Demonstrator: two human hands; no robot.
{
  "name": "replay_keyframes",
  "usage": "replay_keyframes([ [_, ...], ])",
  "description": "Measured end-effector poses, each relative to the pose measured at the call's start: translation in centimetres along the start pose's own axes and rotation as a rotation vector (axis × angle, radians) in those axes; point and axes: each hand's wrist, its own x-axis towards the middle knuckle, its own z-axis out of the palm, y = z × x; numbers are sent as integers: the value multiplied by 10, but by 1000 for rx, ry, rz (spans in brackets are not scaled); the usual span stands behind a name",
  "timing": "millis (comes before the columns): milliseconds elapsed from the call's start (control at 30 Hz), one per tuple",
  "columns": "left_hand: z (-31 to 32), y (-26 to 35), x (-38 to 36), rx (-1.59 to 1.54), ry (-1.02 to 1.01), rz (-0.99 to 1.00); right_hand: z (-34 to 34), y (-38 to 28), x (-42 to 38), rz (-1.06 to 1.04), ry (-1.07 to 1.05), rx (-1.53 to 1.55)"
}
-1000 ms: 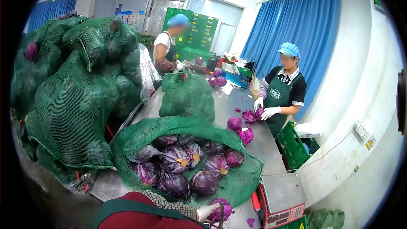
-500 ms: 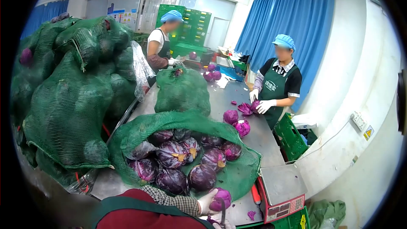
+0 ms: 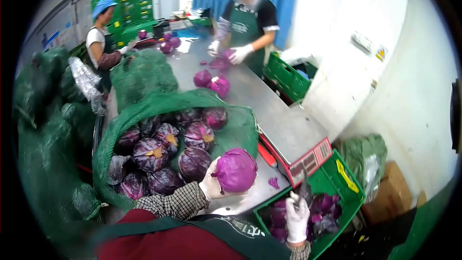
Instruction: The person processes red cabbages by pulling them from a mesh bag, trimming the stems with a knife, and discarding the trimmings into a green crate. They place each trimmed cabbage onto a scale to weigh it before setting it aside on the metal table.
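A trimmed red cabbage (image 3: 237, 170), smooth and bright purple, rests in my gloved left hand (image 3: 210, 184) over the front of the steel table. My gloved right hand (image 3: 297, 216) is closed over the green crate of loose leaves, around what looks like a knife (image 3: 304, 188); its dark blade is blurred against the leaves. Left of the held cabbage, an open green mesh sack (image 3: 244, 132) lies spread out. It contains several darker, untrimmed red cabbages (image 3: 194, 162).
A red scale (image 3: 308, 163) and a red-handled tool (image 3: 267, 155) sit beside the sack. The green crate (image 3: 353, 173) stands below the table's edge. Full mesh sacks (image 3: 53, 154) pile up at left. Across the table (image 3: 245, 94), two co-workers handle cabbages.
My view has swung right and down. My left hand has raised the cabbage, which now shows whole. My right hand has moved away from it, rightward over the crate.
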Motion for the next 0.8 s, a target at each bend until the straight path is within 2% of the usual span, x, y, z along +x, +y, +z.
replay_keyframes([
  [33,2,-1,4,-117,-43,-58,8,-23,1,212,-46,286],
  [67,2,-1,7,-174,-59,-102,15,-36,2,221,-92,349],
  [100,3,-1,11,-229,-73,-148,21,-43,4,28,-103,291],
  [167,3,-1,14,-225,-43,-208,31,-56,7,-64,-92,347],
  [200,14,-2,12,-198,-56,-209,29,-61,10,-144,-128,219],
  [300,24,-10,9,-163,-70,-179,30,-76,18,-317,-157,216],
  [333,26,-12,8,-168,-97,-148,31,-82,18,-200,-205,301],
  [400,18,-9,6,-179,-74,-144,38,-81,22,-343,-175,234],
  [500,30,-19,-2,435,146,-41,41,-81,24,-446,-189,221],
  [533,15,-12,0,129,42,-154,43,-78,24,-449,-199,227],
  [600,-5,-6,0,-162,-53,-251,44,-74,23,-453,-216,238],
  [667,-18,-2,-1,-126,-25,-225,45,-73,20,-451,-226,247],
  [733,-43,1,-5,-92,27,-192,45,-74,23,-569,-150,160],
  [800,-38,0,-3,-117,71,-193,43,-74,24,-640,-116,84],
])
